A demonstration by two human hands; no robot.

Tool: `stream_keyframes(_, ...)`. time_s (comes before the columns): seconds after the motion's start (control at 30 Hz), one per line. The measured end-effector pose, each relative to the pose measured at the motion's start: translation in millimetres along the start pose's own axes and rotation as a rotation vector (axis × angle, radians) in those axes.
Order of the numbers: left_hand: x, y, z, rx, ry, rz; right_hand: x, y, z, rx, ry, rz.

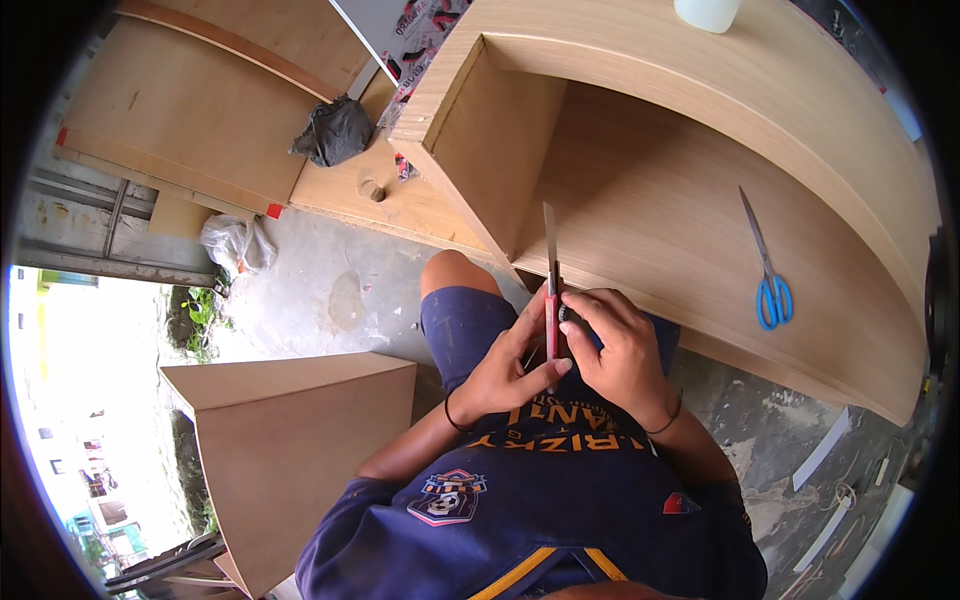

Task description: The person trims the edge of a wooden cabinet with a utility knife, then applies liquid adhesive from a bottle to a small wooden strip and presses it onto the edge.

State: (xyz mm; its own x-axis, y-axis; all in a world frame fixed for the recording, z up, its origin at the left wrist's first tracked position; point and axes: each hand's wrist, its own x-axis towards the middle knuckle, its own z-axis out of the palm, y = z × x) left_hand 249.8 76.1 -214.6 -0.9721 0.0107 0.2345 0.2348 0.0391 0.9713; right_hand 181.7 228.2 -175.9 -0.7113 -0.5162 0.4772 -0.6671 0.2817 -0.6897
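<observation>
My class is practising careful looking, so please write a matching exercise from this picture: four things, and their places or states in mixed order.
Things
1. Knife
2. Scissors
3. Pale plastic bag
4. Dark plastic bag

Places and states
A. On the grey floor, near green leaves
B. Close to the left end of the curved wooden furniture
C. In the left hand, blade out
D. Blue-handled, lying on a wooden surface

Right pairs: 1-C, 2-D, 3-A, 4-B
</observation>
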Motion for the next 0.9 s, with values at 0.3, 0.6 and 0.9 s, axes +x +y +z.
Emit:
stream_keyframes(0.3, 2, -1, 5, -0.151, 0.225, -0.135, -6, -7, 10, -0.117, -0.084, -0.050)
stream_keyframes(0.6, 3, -2, 10, -0.249, 0.174, -0.179, -2, -1, -2, 0.028, -0.118, 0.052)
stream_keyframes(0.9, 7, 4, 11, -0.267, 0.225, -0.294, -7, 11, 4, -0.092, -0.138, -0.031)
